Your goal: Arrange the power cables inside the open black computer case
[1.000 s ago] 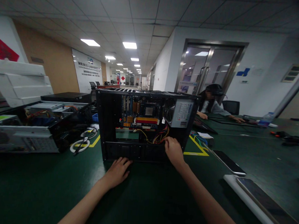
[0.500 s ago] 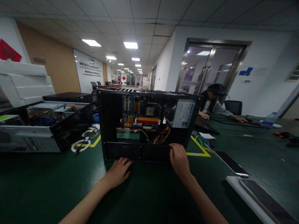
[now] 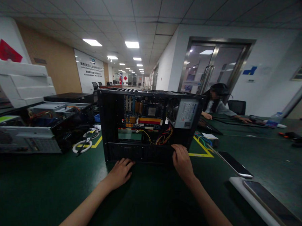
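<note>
A black computer case (image 3: pixel 125 152) stands upright on the green table (image 3: pixel 146 200), its open side facing me. Inside are a motherboard (image 3: pixel 131 108), a power supply (image 3: pixel 187 113) at the upper right and loose coloured wires (image 3: pixel 165 135). My left hand (image 3: pixel 119 173) lies at the case's lower front edge, fingers apart and fingertips against it. My right hand (image 3: pixel 182 162) rests at the lower right of the case, fingers on the bottom panel's upper edge, close together but not wrapped round anything.
Another opened case (image 3: pixel 25 140) lies at the left, near coiled cables (image 3: pixel 82 146). On the right are a phone (image 3: pixel 234 163), a second phone (image 3: pixel 270 203) on a white box, and a bottle (image 3: pixel 276 119). A person (image 3: pixel 219 106) sits behind at the right.
The view has shifted very slightly. Both hands and the case hold the same places.
</note>
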Motion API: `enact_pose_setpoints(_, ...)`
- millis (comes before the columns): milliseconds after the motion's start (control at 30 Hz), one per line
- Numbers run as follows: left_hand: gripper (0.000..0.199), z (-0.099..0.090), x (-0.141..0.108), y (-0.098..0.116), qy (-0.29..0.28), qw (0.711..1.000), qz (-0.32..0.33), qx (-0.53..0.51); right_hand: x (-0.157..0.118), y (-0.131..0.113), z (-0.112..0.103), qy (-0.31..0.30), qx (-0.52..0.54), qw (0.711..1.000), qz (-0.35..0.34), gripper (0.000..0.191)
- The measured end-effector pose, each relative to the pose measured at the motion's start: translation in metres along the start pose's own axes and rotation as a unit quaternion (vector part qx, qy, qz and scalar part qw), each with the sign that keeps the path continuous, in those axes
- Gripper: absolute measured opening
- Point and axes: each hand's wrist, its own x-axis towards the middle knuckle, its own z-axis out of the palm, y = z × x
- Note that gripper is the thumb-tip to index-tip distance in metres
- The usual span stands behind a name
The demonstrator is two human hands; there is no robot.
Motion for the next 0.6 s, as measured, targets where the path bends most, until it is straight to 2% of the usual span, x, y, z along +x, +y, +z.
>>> enact_pose_setpoints(200,0.043,0.000,0.000,0.001,-0.001,1.000,0.000,0.005,0.008,-0.001,-0.005,-0.013,-0.008,1.000,0.016,0.026)
enact_pose_setpoints(333,0.041,0.000,0.000,0.000,0.013,1.000,0.011,0.007,0.023,-0.005,-0.004,-0.039,-0.011,0.999,0.026,0.024)
enact_pose_setpoints(467,0.042,0.000,-0.001,-0.001,0.017,1.000,0.015,0.006,0.048,-0.010,0.005,-0.104,0.008,0.993,0.050,0.020)
enact_pose_setpoints(600,0.042,0.000,-0.001,0.000,0.013,1.000,0.011,0.007,0.076,-0.013,0.024,-0.193,0.074,0.977,0.050,0.018)
